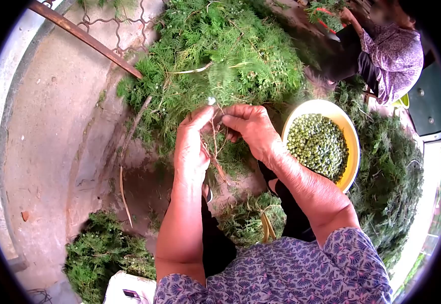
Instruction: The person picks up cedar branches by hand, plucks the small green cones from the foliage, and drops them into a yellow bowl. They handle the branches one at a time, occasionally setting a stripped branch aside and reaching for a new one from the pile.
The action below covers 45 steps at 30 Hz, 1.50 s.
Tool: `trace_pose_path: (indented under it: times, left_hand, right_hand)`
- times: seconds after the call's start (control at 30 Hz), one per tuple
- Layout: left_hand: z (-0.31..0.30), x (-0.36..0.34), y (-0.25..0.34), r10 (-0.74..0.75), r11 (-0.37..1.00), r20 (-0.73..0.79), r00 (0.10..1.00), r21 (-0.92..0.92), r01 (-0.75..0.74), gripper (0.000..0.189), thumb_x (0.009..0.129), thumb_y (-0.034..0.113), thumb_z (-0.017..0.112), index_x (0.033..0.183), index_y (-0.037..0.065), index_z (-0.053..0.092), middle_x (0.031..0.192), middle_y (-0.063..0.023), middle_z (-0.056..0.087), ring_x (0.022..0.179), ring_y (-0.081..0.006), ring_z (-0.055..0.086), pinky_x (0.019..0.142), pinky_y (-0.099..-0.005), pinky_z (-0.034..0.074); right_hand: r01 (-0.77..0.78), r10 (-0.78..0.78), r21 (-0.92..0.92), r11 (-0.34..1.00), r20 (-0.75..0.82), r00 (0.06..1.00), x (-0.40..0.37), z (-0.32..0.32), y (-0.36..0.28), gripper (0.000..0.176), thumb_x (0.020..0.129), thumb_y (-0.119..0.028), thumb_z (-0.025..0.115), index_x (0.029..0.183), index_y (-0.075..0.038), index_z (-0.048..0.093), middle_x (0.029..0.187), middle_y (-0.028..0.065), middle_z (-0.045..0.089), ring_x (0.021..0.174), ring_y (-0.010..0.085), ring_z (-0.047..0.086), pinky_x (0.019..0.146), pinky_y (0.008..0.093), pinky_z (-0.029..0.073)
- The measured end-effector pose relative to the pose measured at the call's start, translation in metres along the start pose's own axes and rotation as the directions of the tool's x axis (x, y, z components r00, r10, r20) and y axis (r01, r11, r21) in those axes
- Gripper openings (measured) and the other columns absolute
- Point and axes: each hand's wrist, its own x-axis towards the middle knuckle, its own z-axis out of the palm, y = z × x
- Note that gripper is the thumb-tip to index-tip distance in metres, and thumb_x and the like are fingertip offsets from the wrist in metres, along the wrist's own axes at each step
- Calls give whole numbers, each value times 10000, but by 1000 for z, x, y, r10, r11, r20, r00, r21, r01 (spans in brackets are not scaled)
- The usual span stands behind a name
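My left hand (193,137) is closed around a thin brown branch (215,139) whose bare stem points down toward my lap. Beside it, my right hand (248,124) pinches at the same branch with thumb and fingertips. The leafy green end of the branch rises above both hands and is blurred. Behind it lies a large heap of green sprigs (241,55). To the right of my right forearm stands a yellow bowl (353,147) holding many small round green berries (314,144).
A person (395,55) in a patterned top sits at the upper right, holding greenery. More cut greenery (387,172) lies at the right, and another pile (101,253) at the lower left. A rusty bar (86,38) crosses the upper left.
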Motion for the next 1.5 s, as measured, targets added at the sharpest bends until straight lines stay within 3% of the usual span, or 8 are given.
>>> trace_pose_path:
  times: [0.37, 0.53, 0.67, 0.7, 0.8, 0.97, 1.33, 1.5]
  left_hand:
    - [10, -6, -4, 100, 977, 35, 994, 186, -105, 147, 770, 66, 686, 671, 41, 581, 696, -39, 588, 548, -130, 543, 452, -309, 479]
    - [-2, 2, -11, 256, 896, 21, 967, 369, -245, 68, 761, 54, 692, 723, 49, 636, 682, 26, 591, 623, -39, 477, 600, -204, 356]
    - [5, -3, -11, 296, 890, -2, 955, 364, -275, 72, 775, 43, 671, 837, 8, 672, 735, -9, 631, 660, -64, 537, 639, -210, 421]
    - [3, -3, -12, 320, 861, 32, 947, 408, -304, 126, 785, 40, 660, 899, -12, 665, 769, -35, 647, 673, -77, 565, 648, -209, 450]
    - [2, -5, -16, 333, 870, 141, 932, 335, -362, 154, 789, 38, 656, 929, -25, 655, 770, -43, 646, 652, -78, 565, 623, -209, 460]
    - [5, -9, -20, 400, 746, 205, 894, 495, -447, 85, 804, -14, 565, 824, -43, 642, 697, -30, 618, 603, -75, 536, 574, -216, 441]
    - [13, -14, -9, 375, 740, 228, 899, 510, -438, 97, 812, 73, 596, 822, -19, 626, 624, -30, 570, 587, -94, 505, 587, -219, 363]
    - [-1, -3, 4, 426, 890, 13, 905, 175, -422, 61, 838, 77, 593, 828, 17, 601, 711, -76, 618, 635, -159, 563, 663, -292, 462]
  right_hand:
    - [-20, 28, -351, 936, 19, 999, -1, -4, -5, 123, 793, -78, 628, 870, 13, 656, 667, 76, 639, 536, 94, 557, 489, 255, 467]
    - [403, -385, -599, 692, 166, 908, -3, 0, 1, 165, 743, -112, 652, 883, -23, 645, 717, 194, 614, 628, 291, 629, 586, 362, 486]
    - [448, -440, -802, 395, 262, 859, -9, -6, -6, 93, 806, -112, 632, 837, -28, 657, 704, 142, 623, 632, 162, 633, 597, 287, 490]
    - [470, -527, -780, 413, 216, 822, -11, -7, -8, 102, 775, -143, 633, 839, -64, 631, 701, 147, 609, 661, 332, 611, 579, 371, 493]
    - [525, -628, -644, 557, 87, 773, -16, 2, -15, 192, 779, -173, 640, 936, -70, 604, 772, 146, 619, 663, 321, 619, 579, 371, 496]
    - [564, -680, -755, 335, 220, 699, -3, -1, -14, 259, 792, -206, 637, 990, -58, 562, 779, 155, 624, 644, 307, 627, 547, 357, 490]
    - [257, -254, -63, 964, 49, 966, -13, -4, -34, 143, 908, -165, 535, 849, -35, 539, 579, 3, 529, 400, 60, 432, 356, 219, 320]
    - [124, -126, 396, 910, -21, 992, -11, -11, -41, 111, 898, -143, 538, 860, -38, 534, 701, 56, 591, 477, 123, 560, 389, 218, 419]
